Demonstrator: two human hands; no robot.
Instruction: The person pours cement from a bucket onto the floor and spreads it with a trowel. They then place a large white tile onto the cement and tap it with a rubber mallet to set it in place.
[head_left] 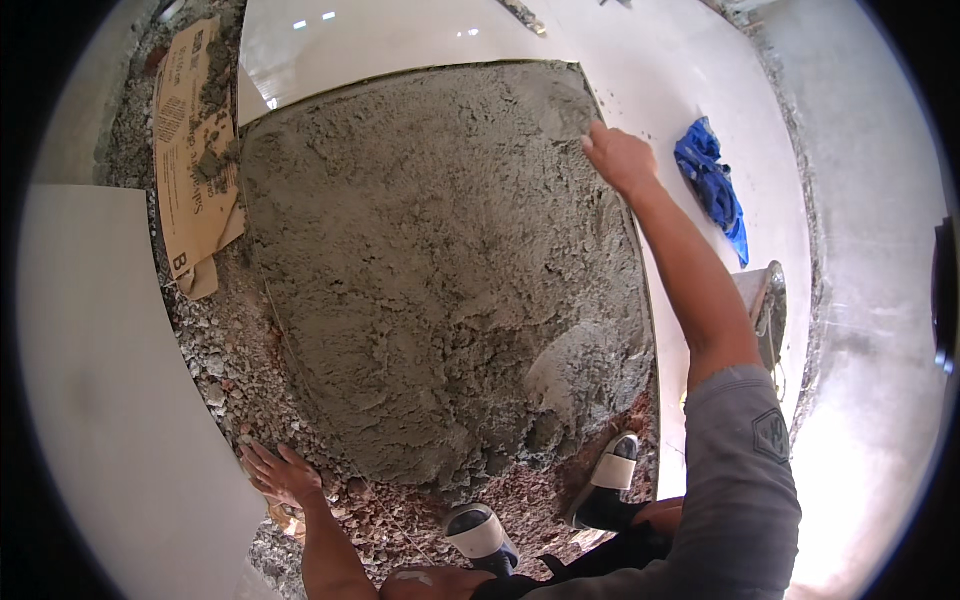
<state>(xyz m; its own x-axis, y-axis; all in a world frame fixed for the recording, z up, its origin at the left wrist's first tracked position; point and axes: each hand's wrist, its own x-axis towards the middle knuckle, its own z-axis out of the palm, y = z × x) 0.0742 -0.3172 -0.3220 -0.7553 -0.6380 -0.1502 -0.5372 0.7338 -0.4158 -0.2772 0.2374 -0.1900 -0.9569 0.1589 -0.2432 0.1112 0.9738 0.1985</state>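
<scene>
Mortar (pixel 430 250) fills the middle of our view. At its two o'clock edge, our right hand (pixel 622 160) curls its fingers; we cannot tell their grip. At seven o'clock, our left hand (pixel 284 477) spreads empty fingers beside gravel (pixel 225 370).

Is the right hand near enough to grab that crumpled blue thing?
Probably yes: the blue thing lies on the pale floor close beside the right hand, with nothing standing between.
</scene>
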